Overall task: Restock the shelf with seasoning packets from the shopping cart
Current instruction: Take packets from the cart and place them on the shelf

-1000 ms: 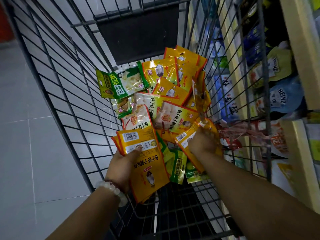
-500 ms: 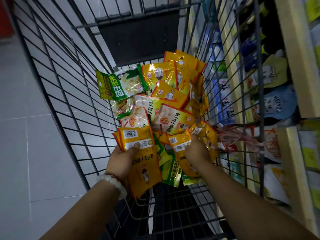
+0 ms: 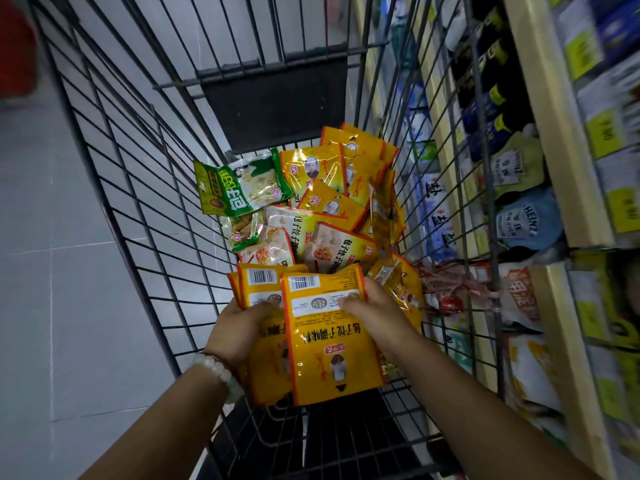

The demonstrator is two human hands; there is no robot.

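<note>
Packets [image 3: 329, 341] stacked over the cart [image 3: 114, 209]: left hand [image 3: 239, 332] grips the stack, right hand [image 3: 375, 311] pinches the top one. Advise squaring edges under both thumbs before lifting toward the shelf [image 3: 540, 133].

hands [image 3: 239, 327]: 2 | shopping cart [image 3: 114, 174]: 1 | green packets [image 3: 242, 183]: 2 | bracelet [image 3: 218, 370]: 1

**Yellow everywhere in this cart**

Most packets [image 3: 332, 341] are orange-yellow with red edges and white barcode patches. One packet [image 3: 239, 183] is green and white. The cart [image 3: 114, 188] wire's dark grey, floor [image 3: 52, 271] pale grey tile, bracelet [image 3: 218, 370] milky white.
</note>
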